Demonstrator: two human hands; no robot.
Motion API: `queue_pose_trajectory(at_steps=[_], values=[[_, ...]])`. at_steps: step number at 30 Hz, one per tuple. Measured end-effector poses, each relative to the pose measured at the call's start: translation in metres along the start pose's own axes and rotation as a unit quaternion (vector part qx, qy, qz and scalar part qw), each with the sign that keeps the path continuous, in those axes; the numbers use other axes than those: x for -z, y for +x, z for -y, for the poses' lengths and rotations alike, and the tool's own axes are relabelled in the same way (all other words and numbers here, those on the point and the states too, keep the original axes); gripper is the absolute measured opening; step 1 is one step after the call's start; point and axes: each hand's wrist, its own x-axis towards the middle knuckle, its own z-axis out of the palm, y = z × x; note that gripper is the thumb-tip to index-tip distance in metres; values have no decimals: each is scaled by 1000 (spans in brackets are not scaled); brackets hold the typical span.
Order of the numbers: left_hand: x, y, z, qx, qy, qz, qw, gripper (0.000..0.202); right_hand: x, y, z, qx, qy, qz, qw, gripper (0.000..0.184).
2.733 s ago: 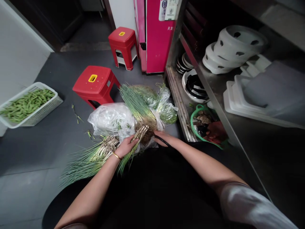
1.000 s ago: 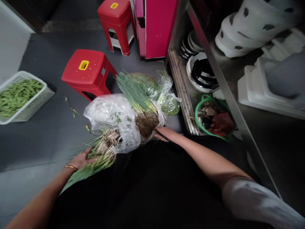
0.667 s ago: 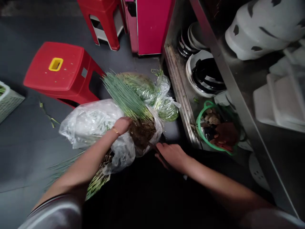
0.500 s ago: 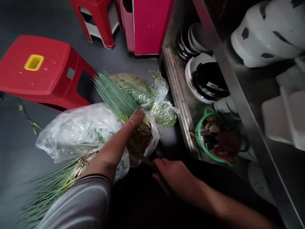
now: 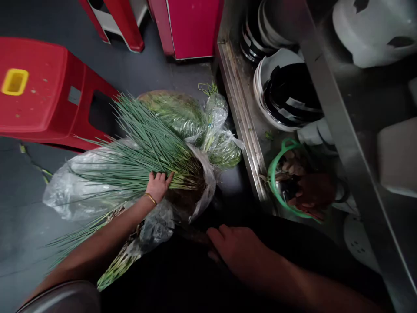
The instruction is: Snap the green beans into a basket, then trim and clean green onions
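Observation:
My left hand, with a gold bangle at the wrist, is closed on a thick bunch of green chives near its rooty end; the leaves fan out up and to the left over a clear plastic bag. My right hand hangs low in shadow just right of the bag, its fingers curled round a dark thin tool I cannot make out. A second loose bundle of chives lies on the floor under my left forearm.
A red plastic stool stands at the left, another behind it. More bagged greens lie by a steel shelf unit holding stacked bowls and a green basket. A pink cabinet stands at the back.
My left hand left the cut bundle on the floor, reached up to the bunch in the bag and gripped it, spreading its leaves leftwards. The camera has moved closer and lower. My right hand dropped lower.

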Motion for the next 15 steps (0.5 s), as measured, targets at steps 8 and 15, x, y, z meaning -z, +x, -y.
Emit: queue_pose_trajectory(at_steps=[8,15], values=[[-35,55,-81,-137,-84,37,986,40,4,3,11,-4,-5,8,1000,22],[-35,41,-32,-161,-103,21,981,31,6,4,14,0,-33,-10,999,25]])
